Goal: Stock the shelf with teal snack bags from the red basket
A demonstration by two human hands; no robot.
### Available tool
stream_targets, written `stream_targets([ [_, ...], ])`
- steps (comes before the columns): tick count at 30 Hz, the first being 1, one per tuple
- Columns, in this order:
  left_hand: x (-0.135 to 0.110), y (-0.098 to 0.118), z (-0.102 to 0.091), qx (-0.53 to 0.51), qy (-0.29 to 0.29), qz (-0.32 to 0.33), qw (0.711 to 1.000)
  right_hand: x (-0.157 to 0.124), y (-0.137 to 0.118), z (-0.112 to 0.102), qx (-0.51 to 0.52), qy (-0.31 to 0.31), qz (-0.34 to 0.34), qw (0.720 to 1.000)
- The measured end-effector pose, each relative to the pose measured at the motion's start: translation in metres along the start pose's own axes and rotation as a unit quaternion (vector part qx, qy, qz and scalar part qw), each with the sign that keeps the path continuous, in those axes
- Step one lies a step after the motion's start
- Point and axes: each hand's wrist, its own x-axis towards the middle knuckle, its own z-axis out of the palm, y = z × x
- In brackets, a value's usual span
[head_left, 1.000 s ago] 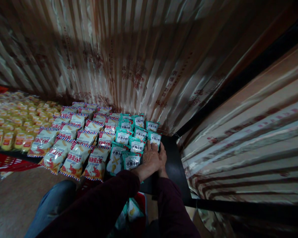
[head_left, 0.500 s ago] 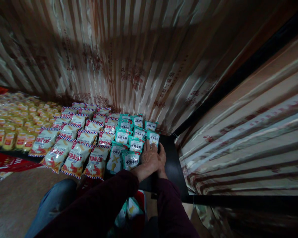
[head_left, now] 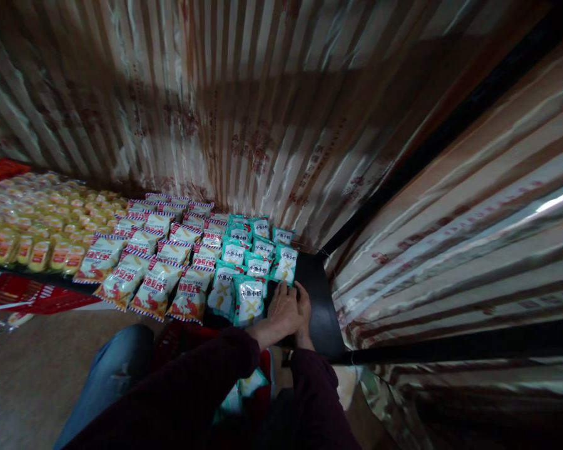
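My left hand (head_left: 284, 307) lies flat on the black shelf (head_left: 318, 294), fingers stretched toward the nearest teal snack packet (head_left: 285, 264) and just short of its lower edge. My right hand (head_left: 306, 306) rests beside and partly under it, fingers spread on the shelf. Neither hand holds anything. Rows of teal packets (head_left: 244, 262) fill the shelf's right end, with red-and-white shrimp packets (head_left: 157, 284) to their left. Both sleeves are dark maroon.
Yellow packets (head_left: 37, 231) cover the shelf's far left. A shiny striped foil wall (head_left: 244, 112) backs the shelf and wraps round on the right. More teal packets sit in a red container (head_left: 251, 381) under my arms. My knee in jeans (head_left: 117, 369) is at lower left.
Both hands have drawn back toward me off the right-hand teal packet, which now lies uncovered. The view has shifted slightly up and right.
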Motion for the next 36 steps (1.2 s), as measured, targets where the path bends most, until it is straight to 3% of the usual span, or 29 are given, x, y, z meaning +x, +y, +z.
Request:
stream_targets([
  [6, -0.03, -0.005, 0.01, -0.009, -0.021, 0.018, 1.0, -0.034, -0.01, -0.007, 0.008, -0.01, 0.025, 1.0],
  [13, -0.066, -0.031, 0.023, -0.025, -0.028, 0.05, 0.998, -0.08, -0.014, -0.006, 0.013, -0.013, 0.057, 0.998],
  [22, -0.098, -0.06, 0.018, -0.004, -0.05, 0.093, 0.994, -0.124, -0.035, -0.003, -0.074, -0.033, 0.016, 0.997],
  [27, -0.131, -0.09, 0.021, -0.053, -0.069, 0.114, 0.99, -0.172, -0.042, 0.007, -0.143, -0.012, -0.028, 0.989],
  [29, -0.144, -0.106, 0.028, -0.122, -0.093, 0.07, 0.986, -0.197, -0.044, 0.014, -0.174, -0.016, -0.027, 0.984],
  [31, -0.155, -0.125, 0.037, -0.235, -0.119, -0.059, 0.963, -0.22, -0.046, 0.021, -0.204, -0.025, 0.013, 0.979],
  [34, -0.168, -0.154, 0.052, -0.267, -0.114, -0.171, 0.942, -0.239, -0.053, 0.029, -0.265, -0.129, 0.065, 0.954],
  [36, -0.175, -0.172, 0.06, -0.308, -0.133, -0.232, 0.913, -0.241, -0.059, 0.033, -0.311, -0.193, 0.105, 0.925],
])
